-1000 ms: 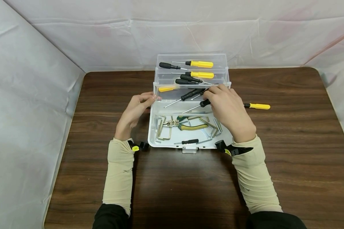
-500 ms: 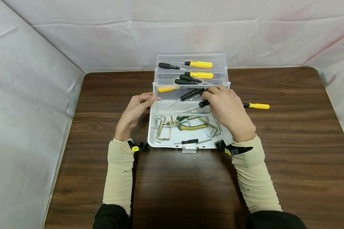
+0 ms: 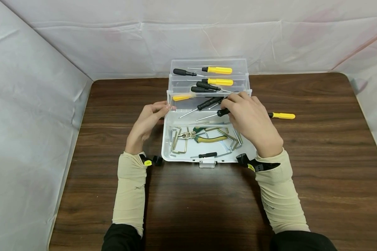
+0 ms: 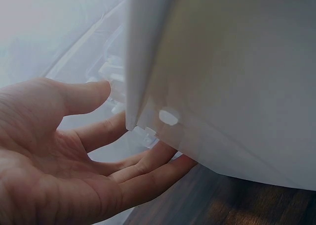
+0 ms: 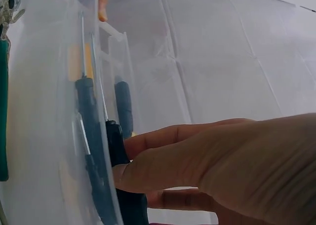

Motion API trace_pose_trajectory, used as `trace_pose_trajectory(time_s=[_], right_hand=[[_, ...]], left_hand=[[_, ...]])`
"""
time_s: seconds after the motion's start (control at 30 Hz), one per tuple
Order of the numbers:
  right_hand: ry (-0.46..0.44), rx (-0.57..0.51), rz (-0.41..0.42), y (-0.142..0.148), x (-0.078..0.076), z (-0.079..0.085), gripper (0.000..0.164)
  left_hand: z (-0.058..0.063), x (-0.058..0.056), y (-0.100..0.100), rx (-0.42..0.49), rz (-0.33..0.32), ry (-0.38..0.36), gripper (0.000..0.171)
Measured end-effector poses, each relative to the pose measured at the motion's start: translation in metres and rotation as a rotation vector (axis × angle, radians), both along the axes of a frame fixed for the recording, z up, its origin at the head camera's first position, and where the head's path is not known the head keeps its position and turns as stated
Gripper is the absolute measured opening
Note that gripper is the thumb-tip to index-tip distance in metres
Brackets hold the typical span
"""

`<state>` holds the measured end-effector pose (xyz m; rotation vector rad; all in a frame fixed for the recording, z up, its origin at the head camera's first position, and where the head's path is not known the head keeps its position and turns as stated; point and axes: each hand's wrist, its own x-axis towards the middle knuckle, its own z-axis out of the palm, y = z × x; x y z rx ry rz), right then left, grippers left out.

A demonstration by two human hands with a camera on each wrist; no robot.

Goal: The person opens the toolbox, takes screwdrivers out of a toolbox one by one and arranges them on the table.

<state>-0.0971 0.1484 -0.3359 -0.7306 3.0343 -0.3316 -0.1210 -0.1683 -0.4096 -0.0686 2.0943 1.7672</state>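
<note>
Atop the brown wooden surface (image 3: 188, 205): a white toolbox (image 3: 196, 149), its clear stepped trays (image 3: 242, 64) rising at twelve o'clock.
Right hand (image 3: 251, 122): at the toolbox's two o'clock; its grip is grasping, thumb and fingers pinching the handle of a black-handled screwdriver (image 5: 115, 143).
Screwdriver's place: right at the grip's fingertips, just beside the clear tray wall; whether it touches that wall I cannot tell.
Shank's direction: out of the grip toward about half past eight.
Long axis: handle end at half past two, tip at half past eight, so nearly crosswise, a little skewed from the toolbox's front edge.
Nearer hand: the right, in direct contact; the left hand (image 3: 144, 122) is at nine o'clock, well apart from the handle.
Left grip: released rather than clenched, fingers loosely bent at the trays' left edge; how firmly they touch is unclear.
Pliers (image 3: 210, 139): near the screwdriver's six o'clock, nose toward nine, among hex keys (image 3: 176, 141).
Yellow-handled screwdriver (image 3: 284, 116): on the surface at the toolbox's three o'clock, handle end outward.
</note>
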Motion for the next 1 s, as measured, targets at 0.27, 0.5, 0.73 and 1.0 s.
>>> trace_pose_trajectory(time_s=[0.27,0.5,0.73,1.0], right_hand=[[0.000,-0.044,-0.031,0.012,0.004,0.011,0.032],[-0.007,-0.097,-0.076,0.029,0.005,0.018,0.034],[-0.014,-0.145,-0.138,0.050,0.004,0.021,0.028],[-0.059,-0.175,-0.201,0.075,0.003,0.022,0.031]], left_hand=[[0.000,0.000,0.000,-0.001,-0.004,-0.004,0.043],[0.001,0.000,0.000,-0.007,-0.007,0.002,0.043],[0.000,0.000,-0.001,-0.011,-0.008,0.011,0.043],[-0.001,0.001,-0.001,-0.014,-0.005,0.017,0.043]])
